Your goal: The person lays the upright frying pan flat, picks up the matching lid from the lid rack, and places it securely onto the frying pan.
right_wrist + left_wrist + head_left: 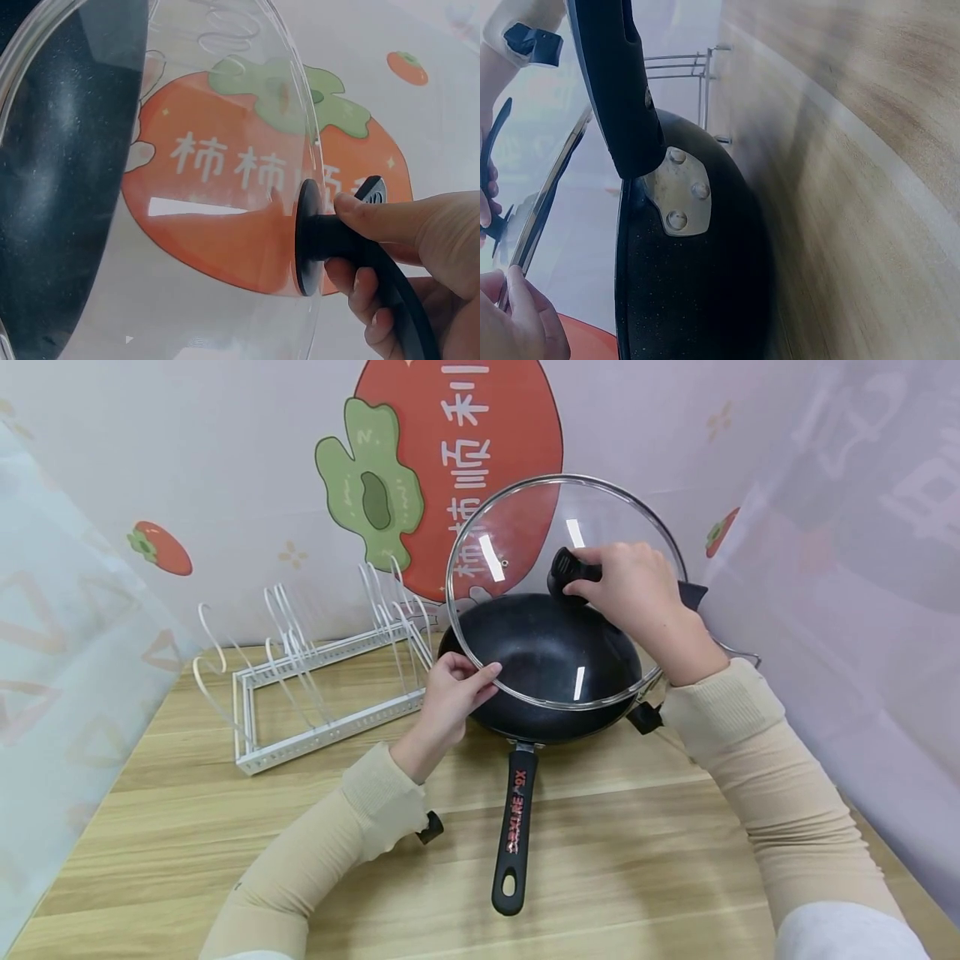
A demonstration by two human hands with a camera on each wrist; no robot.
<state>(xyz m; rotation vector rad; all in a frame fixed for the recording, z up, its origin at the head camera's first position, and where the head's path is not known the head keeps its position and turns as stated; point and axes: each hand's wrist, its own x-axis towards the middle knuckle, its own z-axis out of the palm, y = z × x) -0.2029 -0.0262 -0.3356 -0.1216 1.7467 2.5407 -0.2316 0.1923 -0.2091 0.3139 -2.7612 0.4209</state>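
A round glass lid [517,539] with a metal rim is held tilted above a black wok [525,727]. My right hand [637,593] grips the lid's black knob [349,244], fingers curled around it in the right wrist view. At the lid's near left rim, my left hand [457,689] pinches the edge between thumb and fingers; the left wrist view also shows this left hand [525,315] on the rim. The wok stands on the table with its long black handle [516,827] toward me. Its riveted metal bracket [682,195] shows up close in the left wrist view.
A white wire rack [330,731] with upright loops stands left of the wok on the wooden table [420,910]. Behind the wok's right side, a metal wire piece [738,653] shows partly. A printed cloth backdrop [247,468] rises behind the table.
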